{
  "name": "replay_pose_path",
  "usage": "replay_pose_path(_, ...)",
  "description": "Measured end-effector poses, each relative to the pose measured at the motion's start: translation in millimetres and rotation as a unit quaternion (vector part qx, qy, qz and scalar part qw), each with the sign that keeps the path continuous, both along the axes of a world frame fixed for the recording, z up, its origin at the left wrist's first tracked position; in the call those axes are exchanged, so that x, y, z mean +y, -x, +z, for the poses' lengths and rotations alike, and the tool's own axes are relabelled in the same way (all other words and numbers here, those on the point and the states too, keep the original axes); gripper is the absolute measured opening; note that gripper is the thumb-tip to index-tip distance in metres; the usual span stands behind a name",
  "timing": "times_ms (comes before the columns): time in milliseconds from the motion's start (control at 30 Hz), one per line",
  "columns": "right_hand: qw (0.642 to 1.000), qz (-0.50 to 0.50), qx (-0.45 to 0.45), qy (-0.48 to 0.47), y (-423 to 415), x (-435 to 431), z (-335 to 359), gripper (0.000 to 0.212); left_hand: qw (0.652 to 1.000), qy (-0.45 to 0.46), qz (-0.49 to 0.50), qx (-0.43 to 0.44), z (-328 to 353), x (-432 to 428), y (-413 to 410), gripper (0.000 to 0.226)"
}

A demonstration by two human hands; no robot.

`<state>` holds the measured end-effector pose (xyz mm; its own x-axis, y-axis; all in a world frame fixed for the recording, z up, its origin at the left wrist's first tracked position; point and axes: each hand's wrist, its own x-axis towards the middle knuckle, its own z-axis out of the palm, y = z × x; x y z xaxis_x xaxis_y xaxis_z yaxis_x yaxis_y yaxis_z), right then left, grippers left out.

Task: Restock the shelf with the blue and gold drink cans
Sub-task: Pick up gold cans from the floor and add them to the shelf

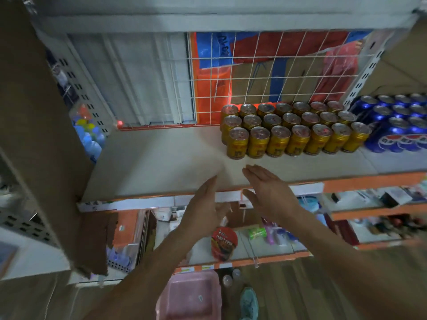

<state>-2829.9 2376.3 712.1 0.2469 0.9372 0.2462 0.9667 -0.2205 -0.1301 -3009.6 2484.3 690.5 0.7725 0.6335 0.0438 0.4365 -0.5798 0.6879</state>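
Pale shelf (161, 162) carries gold cans (293, 132) far right beside blue cans (397, 125), while left hand (203, 204) and right hand (270, 190) hover nearby, both flat and empty.

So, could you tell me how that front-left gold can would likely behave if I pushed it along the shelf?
The front-left gold can stands upright and is taller than it is wide, so a high push may tip it, and it would then probably roll. The shelf looks smooth, so a low push should slide it.

blue cans (397, 137) — Pepsi globe logo | gold cans (277, 140) — label print too blurred to read
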Motion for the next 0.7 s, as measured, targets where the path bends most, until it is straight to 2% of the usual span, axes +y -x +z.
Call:
replay_pose_path(133,1.0,-0.03,0.011,-0.001,41,-35,-18,0.051,1.0,-0.013,-0.016,0.011,-19,-30,31,0.074)
replay_pose_path(200,0.998,-0.037,0.036,0.019,58,-53,-33,0.057,1.0,-0.012,-0.025,0.012,-30,-46,47,0.07)
replay_pose_path(300,0.995,-0.05,0.065,0.058,77,-79,-59,0.053,0.999,-0.008,-0.042,0.024,-50,-68,66,0.067)
replay_pose_path(467,0.989,-0.075,0.08,0.102,100,-115,-101,0.065,0.994,0.034,-0.066,0.074,-98,-96,90,0.068)
replay_pose_path(600,0.984,-0.073,0.098,0.127,106,-141,-145,0.054,0.989,0.077,-0.065,0.11,-143,-122,92,0.063)
replay_pose_path(700,0.976,-0.081,0.135,0.152,105,-155,-177,0.06,0.987,0.069,-0.069,0.125,-184,-138,88,0.056)
